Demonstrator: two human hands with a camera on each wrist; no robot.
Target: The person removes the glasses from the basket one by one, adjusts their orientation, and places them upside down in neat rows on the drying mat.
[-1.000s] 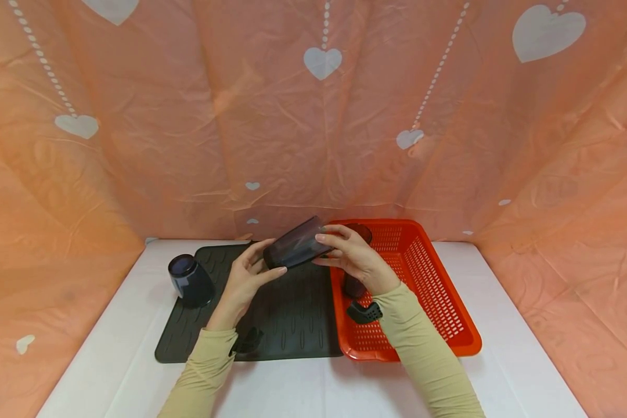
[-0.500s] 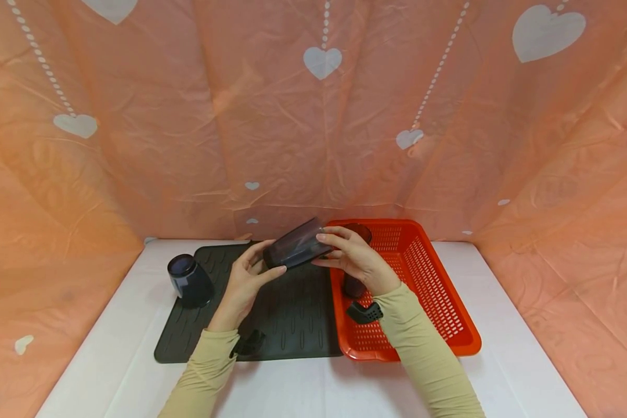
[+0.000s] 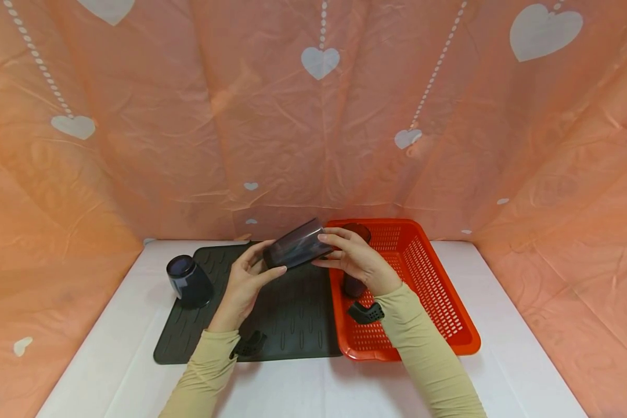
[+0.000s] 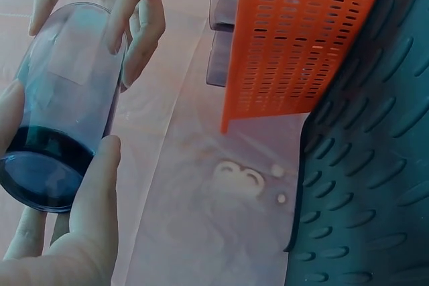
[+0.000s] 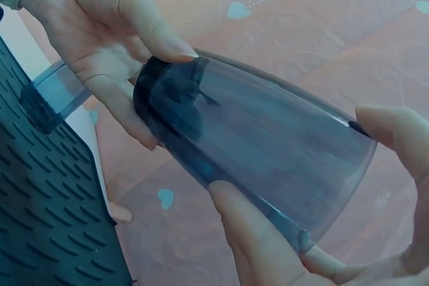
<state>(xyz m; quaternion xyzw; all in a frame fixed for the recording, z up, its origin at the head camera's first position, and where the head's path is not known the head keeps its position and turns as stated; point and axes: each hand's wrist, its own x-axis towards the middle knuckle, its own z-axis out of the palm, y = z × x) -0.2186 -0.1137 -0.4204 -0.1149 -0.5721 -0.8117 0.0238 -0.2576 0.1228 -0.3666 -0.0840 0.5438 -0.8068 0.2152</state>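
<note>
A tinted, see-through drinking glass (image 3: 296, 244) is held tilted in the air between both hands, above the black ridged mat (image 3: 292, 325). My left hand (image 3: 242, 284) grips its thick dark base (image 4: 50, 165), thumb on the near side. At the rim end, my right hand (image 3: 357, 258) holds the glass with thumb and fingers, as the right wrist view shows. A second dark glass (image 3: 190, 283) stands upside down at the mat's left edge. More tinted glassware (image 3: 354, 285) sits in the red basket (image 3: 449, 302), partly hidden behind my right hand.
The perforated red basket stands at the right, against the mat's right edge. A white tabletop (image 3: 292, 389) lies under both. Behind rises an orange curtain (image 3: 271, 145) with white hearts, which also closes off both sides.
Both hands keep their hold on the glass with almost no movement. The whole head view has shifted slightly.
</note>
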